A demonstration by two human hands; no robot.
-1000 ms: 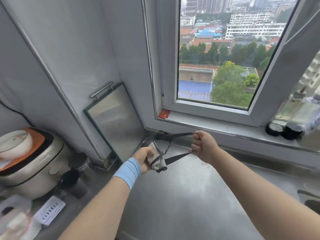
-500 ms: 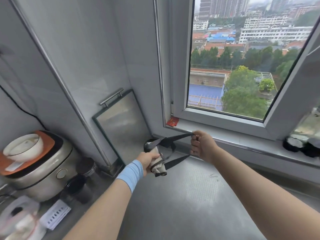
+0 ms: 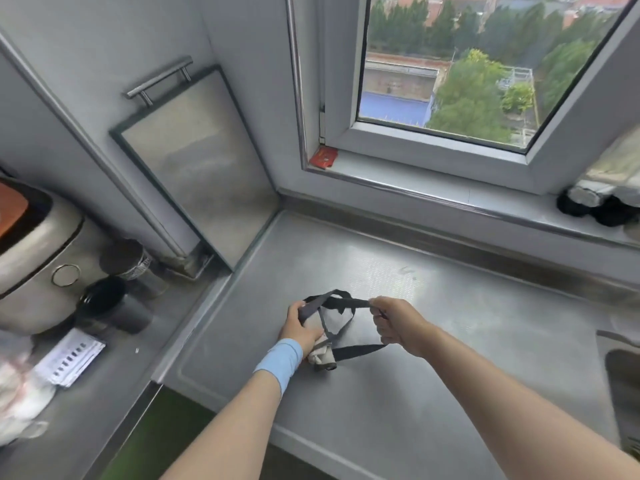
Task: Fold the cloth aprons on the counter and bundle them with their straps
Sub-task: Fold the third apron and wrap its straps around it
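Observation:
A small rolled-up pale apron bundle [image 3: 323, 355] sits in my left hand [image 3: 299, 327], which grips it just above the steel counter [image 3: 433, 341]; a light blue band circles that wrist. Dark straps [image 3: 341, 303] loop out of the bundle to the right. My right hand [image 3: 394, 322] pinches the straps, one strand running across the top and another [image 3: 360, 351] passing below to the bundle's lower end. The straps hang a bit slack between both hands. Most of the apron is hidden inside my left palm.
A metal tray with a handle [image 3: 197, 161] leans on the wall at the back left. A rice cooker [image 3: 34, 258], dark cups [image 3: 107, 303] and a paper card [image 3: 69, 355] stand at the left. Jars [image 3: 588, 206] sit on the window sill. A sink edge [image 3: 620, 358] lies at right.
Both hands have come down toward the counter with the bundle, and the view has tilted down. The straps, pulled taut before, now loop looser between my hands.

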